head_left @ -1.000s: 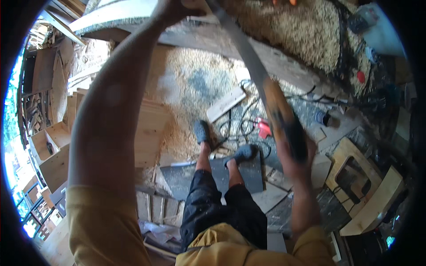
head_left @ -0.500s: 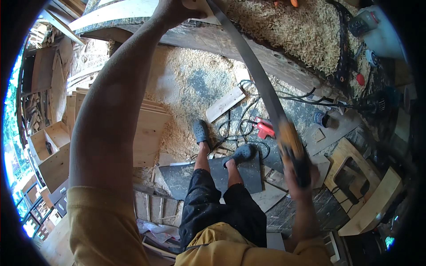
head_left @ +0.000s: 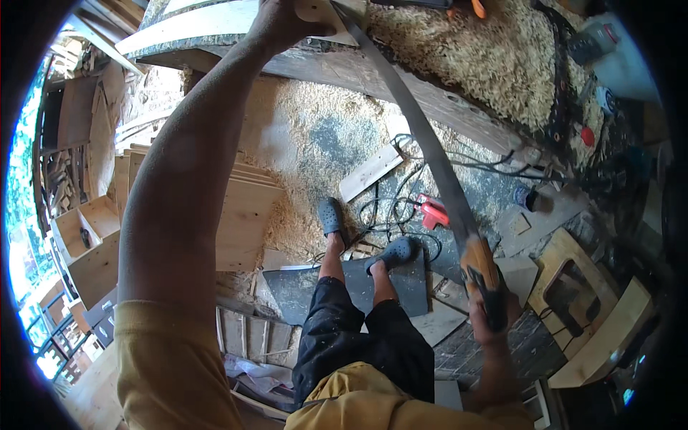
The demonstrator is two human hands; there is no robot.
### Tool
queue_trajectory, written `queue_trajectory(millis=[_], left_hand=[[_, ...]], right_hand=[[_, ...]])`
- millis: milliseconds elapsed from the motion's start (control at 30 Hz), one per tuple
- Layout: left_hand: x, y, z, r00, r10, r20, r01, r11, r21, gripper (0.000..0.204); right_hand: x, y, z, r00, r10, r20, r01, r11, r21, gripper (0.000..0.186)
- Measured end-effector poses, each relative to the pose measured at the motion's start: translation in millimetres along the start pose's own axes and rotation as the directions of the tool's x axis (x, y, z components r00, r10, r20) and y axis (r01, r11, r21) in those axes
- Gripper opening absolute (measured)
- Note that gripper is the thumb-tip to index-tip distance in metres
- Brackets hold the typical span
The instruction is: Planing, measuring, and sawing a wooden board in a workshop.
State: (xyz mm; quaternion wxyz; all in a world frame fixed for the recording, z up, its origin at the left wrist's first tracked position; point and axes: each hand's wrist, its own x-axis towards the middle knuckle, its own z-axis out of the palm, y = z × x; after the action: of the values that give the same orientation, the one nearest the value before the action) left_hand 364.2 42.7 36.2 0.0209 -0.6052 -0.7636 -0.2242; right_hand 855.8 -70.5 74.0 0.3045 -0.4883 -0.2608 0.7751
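A handsaw [head_left: 430,140] runs diagonally from the top of the view down to my right hand [head_left: 493,315], which is wrapped around its orange and black handle. The blade's far end meets the edge of a pale wooden piece [head_left: 314,10] on the workbench [head_left: 344,68]. My left hand [head_left: 285,20] grips this piece just left of the blade, its thumb toward the saw. The fingers are partly cut off by the upper edge. A long curved pale board [head_left: 193,27] lies on the bench left of that hand.
Wood shavings [head_left: 473,61] cover the bench at the right. On the floor lie a red power tool [head_left: 432,213], tangled black cables [head_left: 390,208] and a short plank [head_left: 369,173] before my feet. Plywood panels [head_left: 247,222] stand left; a wooden frame [head_left: 573,287] leans right.
The saw and my right hand have moved back toward my body and slightly right. My left hand stays on the wooden piece. The whole view has shifted a little.
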Motion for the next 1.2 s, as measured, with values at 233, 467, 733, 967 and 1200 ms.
queue_trajectory(millis=[233, 467, 733, 967, 1200], left_hand=[[-1, 4, -4, 0.997, 0.07, -0.028, -0.07, 0.997, 0.03, 0.074], [-1, 7, -5, 0.994, -0.072, 0.077, 0.067, 0.995, 0.071, 0.078], [2, 3, -9, 0.959, -0.154, 0.238, 0.209, 0.951, -0.226, 0.075], [0, 3, -4, 1.0, 0.006, 0.025, -0.007, 0.999, 0.041, 0.075], [0, 5, -6, 0.995, -0.061, 0.077, 0.062, 0.998, -0.007, 0.081]], right_hand=[[98, -6, 54, 0.812, -0.275, 0.515, 0.571, 0.553, -0.607, 0.05], [6, -2, -7, 0.868, -0.315, 0.385, 0.49, 0.41, -0.769, 0.051], [85, 6, 27, 0.822, -0.307, 0.479, 0.566, 0.532, -0.63, 0.044], [30, 4, 16, 0.963, -0.227, 0.147, 0.265, 0.895, -0.36, 0.053], [60, -2, 49, 0.895, -0.276, 0.351, 0.446, 0.572, -0.688, 0.034]])
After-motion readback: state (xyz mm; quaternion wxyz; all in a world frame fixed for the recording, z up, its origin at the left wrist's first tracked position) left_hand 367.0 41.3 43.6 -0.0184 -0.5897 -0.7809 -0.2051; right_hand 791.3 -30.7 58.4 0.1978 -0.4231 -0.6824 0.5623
